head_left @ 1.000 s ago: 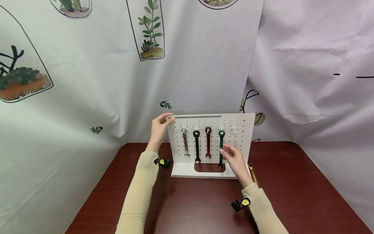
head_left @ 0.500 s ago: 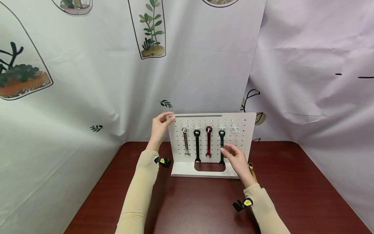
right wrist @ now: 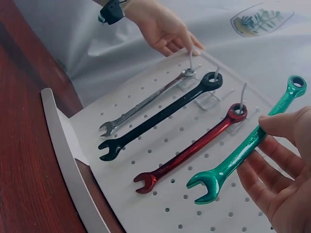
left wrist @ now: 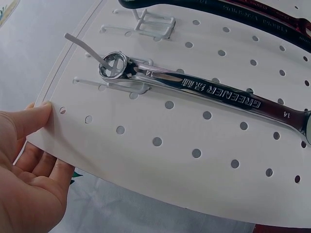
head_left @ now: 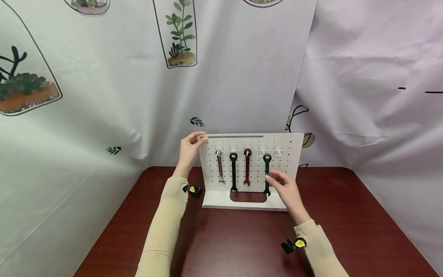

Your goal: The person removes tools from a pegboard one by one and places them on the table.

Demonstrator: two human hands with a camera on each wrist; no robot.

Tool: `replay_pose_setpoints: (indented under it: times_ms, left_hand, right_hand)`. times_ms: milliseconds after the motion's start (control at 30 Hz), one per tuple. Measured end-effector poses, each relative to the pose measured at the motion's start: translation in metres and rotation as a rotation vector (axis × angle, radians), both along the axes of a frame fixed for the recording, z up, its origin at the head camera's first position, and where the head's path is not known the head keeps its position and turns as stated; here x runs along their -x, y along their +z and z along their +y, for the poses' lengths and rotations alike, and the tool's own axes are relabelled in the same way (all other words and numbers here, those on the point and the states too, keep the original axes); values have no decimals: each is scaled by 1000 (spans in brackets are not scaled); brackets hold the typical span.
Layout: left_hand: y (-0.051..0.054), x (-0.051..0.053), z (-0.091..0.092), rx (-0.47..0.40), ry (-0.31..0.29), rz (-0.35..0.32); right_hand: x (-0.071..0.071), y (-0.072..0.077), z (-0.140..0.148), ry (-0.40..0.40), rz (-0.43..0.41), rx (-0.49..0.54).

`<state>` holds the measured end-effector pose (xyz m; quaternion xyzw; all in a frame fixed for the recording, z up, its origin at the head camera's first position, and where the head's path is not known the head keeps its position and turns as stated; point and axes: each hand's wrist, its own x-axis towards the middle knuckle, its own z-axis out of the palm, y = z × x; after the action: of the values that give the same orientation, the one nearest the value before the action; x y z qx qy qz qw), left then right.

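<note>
My right hand [head_left: 286, 189] pinches a green combination wrench [right wrist: 245, 148] by its shank between thumb and fingers. The wrench stands upright in front of the white pegboard [head_left: 212, 175], and no hook passes through its ring in the right wrist view. With thumb and fingers, my left hand [left wrist: 31, 165] grips the board's upper left corner. Three wrenches hang from hooks by their ring ends: a silver one [left wrist: 204, 92], a black one [right wrist: 163, 114] and a red one [right wrist: 192, 148]. In the head view, the green wrench is to the right of the red one.
The pegboard stands on its own white base [head_left: 216, 200] with a cutout, on a dark red-brown table [head_left: 228, 242]. Right of the red wrench are two bare hooks, including the far-right hook [head_left: 278, 152]. A white printed cloth [head_left: 242, 88] hangs behind.
My right hand has drawn the green wrench off its hook and slightly to the right. A gold wrench visible earlier by the right wrist is now out of sight. The left hand stays put.
</note>
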<state>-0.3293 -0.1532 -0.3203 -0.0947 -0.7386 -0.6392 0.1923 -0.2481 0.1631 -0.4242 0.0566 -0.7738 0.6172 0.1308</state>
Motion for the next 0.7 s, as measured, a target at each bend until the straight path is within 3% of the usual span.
replay_pose_setpoints:
  times_ms: [300,533,700]
  left_hand:
    - [-2,2,-1,11,4,12]
    - [-22,29,-7,6,8,1]
    - [-27,32,-8,-9,9,34]
  right_hand:
    - [-10,6,8,5,40,45]
    - [-18,7,23,-34,49,39]
    - [-25,12,35,-64,40,50]
